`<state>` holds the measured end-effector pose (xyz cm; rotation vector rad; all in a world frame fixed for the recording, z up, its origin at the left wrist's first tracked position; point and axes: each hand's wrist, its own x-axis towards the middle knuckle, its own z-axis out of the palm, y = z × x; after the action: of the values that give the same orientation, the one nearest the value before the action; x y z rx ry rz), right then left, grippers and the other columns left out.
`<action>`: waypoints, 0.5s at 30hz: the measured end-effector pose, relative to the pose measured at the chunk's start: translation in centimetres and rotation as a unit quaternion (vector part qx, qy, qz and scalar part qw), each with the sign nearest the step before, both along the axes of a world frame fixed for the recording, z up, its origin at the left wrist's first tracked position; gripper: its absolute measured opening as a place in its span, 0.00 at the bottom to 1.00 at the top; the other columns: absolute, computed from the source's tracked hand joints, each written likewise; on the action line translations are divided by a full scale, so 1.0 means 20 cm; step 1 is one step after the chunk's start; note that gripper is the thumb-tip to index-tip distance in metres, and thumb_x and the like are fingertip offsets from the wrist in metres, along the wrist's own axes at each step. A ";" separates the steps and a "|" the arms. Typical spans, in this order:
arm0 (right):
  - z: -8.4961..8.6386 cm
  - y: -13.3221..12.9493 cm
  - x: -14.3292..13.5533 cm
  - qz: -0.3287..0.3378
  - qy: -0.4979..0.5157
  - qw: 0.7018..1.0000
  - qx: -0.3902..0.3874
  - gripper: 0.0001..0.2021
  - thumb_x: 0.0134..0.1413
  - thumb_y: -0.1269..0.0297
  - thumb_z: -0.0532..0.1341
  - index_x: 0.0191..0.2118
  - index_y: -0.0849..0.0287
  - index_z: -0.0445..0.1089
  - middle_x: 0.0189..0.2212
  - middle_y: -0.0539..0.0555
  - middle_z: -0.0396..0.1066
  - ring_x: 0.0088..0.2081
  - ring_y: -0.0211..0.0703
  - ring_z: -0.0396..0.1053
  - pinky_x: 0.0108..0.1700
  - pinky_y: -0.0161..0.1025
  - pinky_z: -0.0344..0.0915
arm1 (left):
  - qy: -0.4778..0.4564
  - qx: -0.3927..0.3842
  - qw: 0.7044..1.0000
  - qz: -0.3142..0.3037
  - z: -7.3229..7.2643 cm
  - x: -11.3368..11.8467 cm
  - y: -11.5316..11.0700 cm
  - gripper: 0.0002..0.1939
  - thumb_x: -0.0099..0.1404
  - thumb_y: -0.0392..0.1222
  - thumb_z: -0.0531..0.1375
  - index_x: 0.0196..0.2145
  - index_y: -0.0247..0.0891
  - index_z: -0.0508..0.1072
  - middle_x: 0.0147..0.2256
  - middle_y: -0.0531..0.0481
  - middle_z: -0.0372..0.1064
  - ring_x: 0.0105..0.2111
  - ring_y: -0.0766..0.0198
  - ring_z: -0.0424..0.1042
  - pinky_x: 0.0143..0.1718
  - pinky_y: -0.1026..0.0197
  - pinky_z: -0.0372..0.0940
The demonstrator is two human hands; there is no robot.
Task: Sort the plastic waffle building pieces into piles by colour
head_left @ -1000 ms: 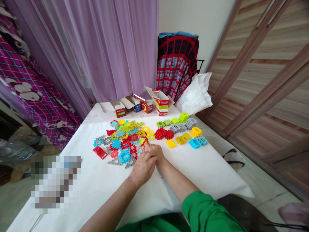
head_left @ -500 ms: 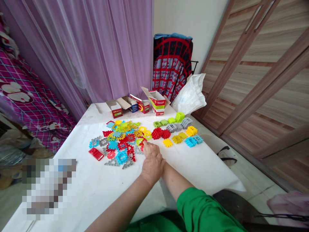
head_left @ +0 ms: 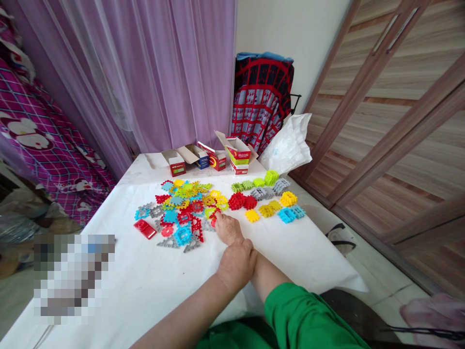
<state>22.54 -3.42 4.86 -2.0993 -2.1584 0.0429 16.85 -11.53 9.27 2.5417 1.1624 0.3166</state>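
My left hand is closed around my right wrist, its fingers wrapped over the top. At the near right edge of a mixed pile rests my right hand, fingers drawn together beside a red piece; whether they hold anything is hidden. The pile consists of flat, notched plastic building pieces in red, blue, yellow, green and grey. To the right stand colour groups: red pieces, grey pieces, green pieces, yellow pieces and blue pieces.
Opened small cartons line the table's far side. A white plastic bag stands at the far right corner. Left of the pile lies a red, flat object. A pixelated area covers something on the left of the white table.
My left hand has slid back from the right hand along the wrist towards the forearm. The right hand stays at the pile's edge. The view has shifted slightly.
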 end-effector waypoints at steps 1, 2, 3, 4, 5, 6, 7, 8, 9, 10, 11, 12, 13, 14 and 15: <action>-0.01 0.00 0.00 0.004 0.001 1.000 0.002 0.10 0.65 0.69 0.50 0.49 0.57 0.65 0.40 0.58 0.75 0.40 0.45 0.74 0.39 0.38 0.66 | -0.002 -0.012 1.000 0.003 0.00 -0.01 0.00 0.13 0.70 0.43 0.50 0.38 0.37 0.73 0.39 0.43 0.73 0.41 0.56 0.73 0.45 0.54 0.67; -0.01 0.00 0.00 -0.001 0.000 1.000 0.003 0.10 0.65 0.69 0.51 0.48 0.57 0.65 0.39 0.57 0.76 0.40 0.44 0.74 0.39 0.37 0.66 | -0.003 -0.010 1.000 -0.003 0.00 -0.02 0.00 0.13 0.70 0.43 0.49 0.38 0.37 0.72 0.40 0.43 0.73 0.42 0.57 0.73 0.46 0.54 0.67; -0.02 0.00 0.00 -0.012 -0.001 1.000 0.003 0.09 0.65 0.69 0.51 0.47 0.57 0.65 0.38 0.57 0.76 0.39 0.43 0.74 0.38 0.37 0.65 | -0.005 0.001 1.000 -0.013 0.00 -0.02 0.01 0.13 0.70 0.42 0.50 0.38 0.37 0.72 0.40 0.43 0.72 0.45 0.55 0.72 0.49 0.52 0.65; -0.02 0.00 -0.01 -0.022 -0.002 1.000 0.001 0.09 0.65 0.70 0.51 0.47 0.56 0.65 0.37 0.56 0.76 0.37 0.43 0.74 0.38 0.37 0.65 | -0.009 0.020 0.999 -0.024 0.00 -0.02 0.02 0.12 0.69 0.41 0.50 0.37 0.37 0.72 0.41 0.42 0.72 0.48 0.53 0.70 0.54 0.48 0.62; -0.02 0.00 -0.01 -0.030 -0.002 1.000 -0.001 0.10 0.64 0.70 0.51 0.46 0.55 0.65 0.36 0.56 0.76 0.37 0.43 0.74 0.37 0.37 0.65 | -0.014 0.044 0.998 -0.032 0.00 -0.02 0.02 0.12 0.69 0.41 0.51 0.37 0.36 0.73 0.42 0.41 0.72 0.52 0.51 0.67 0.58 0.44 0.57; -0.02 0.00 -0.01 -0.032 -0.001 0.999 0.000 0.10 0.64 0.70 0.51 0.46 0.55 0.65 0.36 0.56 0.76 0.36 0.43 0.74 0.37 0.37 0.65 | -0.020 0.062 0.997 -0.031 0.01 -0.02 0.02 0.11 0.68 0.40 0.52 0.38 0.36 0.73 0.44 0.40 0.71 0.54 0.48 0.65 0.61 0.41 0.53; -0.02 0.00 -0.01 -0.030 0.000 1.000 0.002 0.10 0.64 0.70 0.51 0.47 0.54 0.66 0.37 0.56 0.76 0.37 0.43 0.73 0.38 0.37 0.65 | -0.026 0.069 0.997 -0.022 0.01 -0.02 0.02 0.10 0.66 0.40 0.53 0.38 0.35 0.73 0.45 0.38 0.71 0.56 0.46 0.63 0.61 0.38 0.51; -0.01 0.00 -0.01 -0.027 0.000 1.000 0.004 0.10 0.64 0.70 0.51 0.47 0.54 0.66 0.38 0.56 0.76 0.37 0.43 0.73 0.38 0.37 0.65 | -0.033 0.060 0.998 -0.009 0.01 -0.02 0.01 0.10 0.65 0.40 0.54 0.38 0.35 0.74 0.47 0.37 0.70 0.56 0.44 0.63 0.60 0.38 0.52; -0.01 0.00 -0.01 -0.024 -0.001 1.000 0.006 0.11 0.64 0.70 0.51 0.48 0.54 0.66 0.39 0.56 0.75 0.38 0.43 0.73 0.38 0.37 0.65 | -0.039 0.040 0.998 0.002 0.02 -0.02 0.01 0.10 0.65 0.39 0.54 0.37 0.35 0.74 0.47 0.36 0.70 0.55 0.45 0.64 0.58 0.39 0.55; -0.01 0.00 -0.01 -0.022 -0.003 1.000 0.007 0.11 0.64 0.70 0.51 0.48 0.55 0.66 0.39 0.57 0.75 0.39 0.43 0.73 0.39 0.37 0.65 | -0.046 0.015 0.999 0.009 0.02 -0.02 0.00 0.10 0.64 0.39 0.54 0.36 0.35 0.74 0.46 0.36 0.70 0.52 0.46 0.67 0.55 0.42 0.60; -0.01 0.00 -0.01 -0.018 -0.004 1.000 0.007 0.11 0.64 0.70 0.51 0.48 0.56 0.65 0.39 0.57 0.75 0.39 0.43 0.73 0.39 0.38 0.65 | -0.053 -0.014 0.998 0.010 0.02 -0.03 -0.01 0.10 0.64 0.38 0.53 0.35 0.35 0.74 0.44 0.38 0.71 0.48 0.49 0.70 0.51 0.46 0.63; -0.01 0.00 -0.01 -0.012 -0.005 1.000 0.009 0.11 0.64 0.70 0.51 0.48 0.56 0.65 0.39 0.57 0.75 0.39 0.43 0.73 0.39 0.38 0.65 | -0.058 -0.038 0.998 0.003 0.02 -0.03 -0.01 0.11 0.65 0.38 0.52 0.34 0.36 0.74 0.41 0.40 0.73 0.44 0.53 0.71 0.47 0.50 0.66; -0.02 0.00 0.00 -0.009 -0.003 1.000 0.011 0.10 0.63 0.70 0.52 0.48 0.56 0.65 0.39 0.56 0.75 0.39 0.44 0.73 0.39 0.38 0.65 | -0.062 -0.049 0.997 -0.008 0.02 -0.04 0.00 0.12 0.66 0.38 0.51 0.34 0.37 0.74 0.38 0.42 0.73 0.41 0.55 0.72 0.44 0.52 0.67; -0.04 -0.01 0.00 -0.009 -0.001 1.000 0.013 0.10 0.63 0.70 0.52 0.48 0.56 0.65 0.38 0.57 0.75 0.38 0.44 0.73 0.38 0.38 0.65 | -0.064 -0.044 0.997 -0.019 0.02 -0.04 0.02 0.13 0.66 0.38 0.51 0.34 0.38 0.75 0.36 0.43 0.73 0.40 0.56 0.72 0.45 0.52 0.66; -0.06 -0.03 0.00 -0.012 0.004 1.000 0.025 0.11 0.63 0.70 0.52 0.48 0.56 0.66 0.37 0.58 0.75 0.37 0.45 0.73 0.37 0.39 0.65 | -0.065 -0.030 0.997 -0.027 0.01 -0.05 0.05 0.13 0.67 0.38 0.50 0.34 0.38 0.75 0.37 0.43 0.74 0.42 0.55 0.72 0.48 0.50 0.65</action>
<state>22.60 -3.93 3.73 -2.0921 -2.1067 -0.0050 15.92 -10.57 9.56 2.4561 1.0368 0.4205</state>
